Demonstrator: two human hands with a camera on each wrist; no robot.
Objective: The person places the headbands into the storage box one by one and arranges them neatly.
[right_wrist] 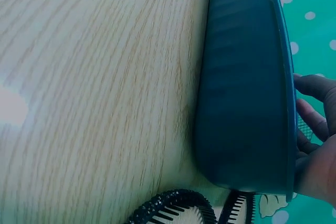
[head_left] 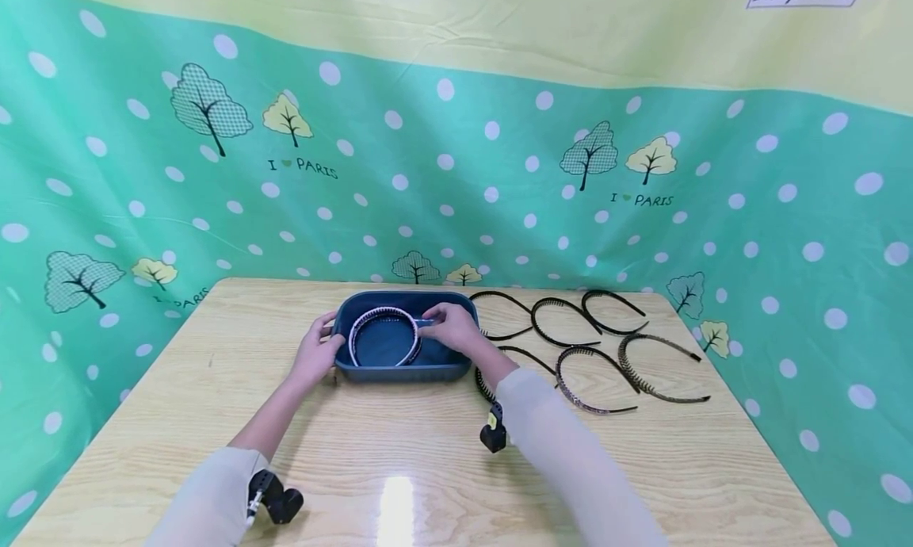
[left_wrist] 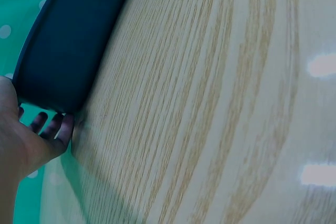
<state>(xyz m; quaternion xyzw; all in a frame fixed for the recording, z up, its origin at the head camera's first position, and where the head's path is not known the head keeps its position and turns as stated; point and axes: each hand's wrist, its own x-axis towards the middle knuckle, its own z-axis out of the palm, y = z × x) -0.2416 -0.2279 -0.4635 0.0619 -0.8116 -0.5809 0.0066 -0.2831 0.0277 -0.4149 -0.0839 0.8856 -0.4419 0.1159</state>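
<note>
A dark blue rectangular plastic bin [head_left: 446, 372] stands near the far edge of the table. My left hand [head_left: 318, 349] grips its left end, thumb at the rim and fingers against the outer wall; the left wrist view also shows this hand [left_wrist: 31, 142] at the bin's corner. Inside lie toothed headbands, a pale one [head_left: 352, 342] overlapping a dark one. My right hand [head_left: 456, 330] reaches over the right part of the bin and pinches a headband at its right side. In the right wrist view, the bin wall [right_wrist: 244, 87] hides what this hand [right_wrist: 317, 129] holds.
Several dark toothed headbands lie spread right of the bin, among them a speckled one [head_left: 571, 396] and a brownish one [head_left: 628, 366]. Another, glittery black headband [right_wrist: 157, 203] shows below the bin's corner. A green dotted curtain [head_left: 456, 174] hangs behind the wooden table [head_left: 399, 436].
</note>
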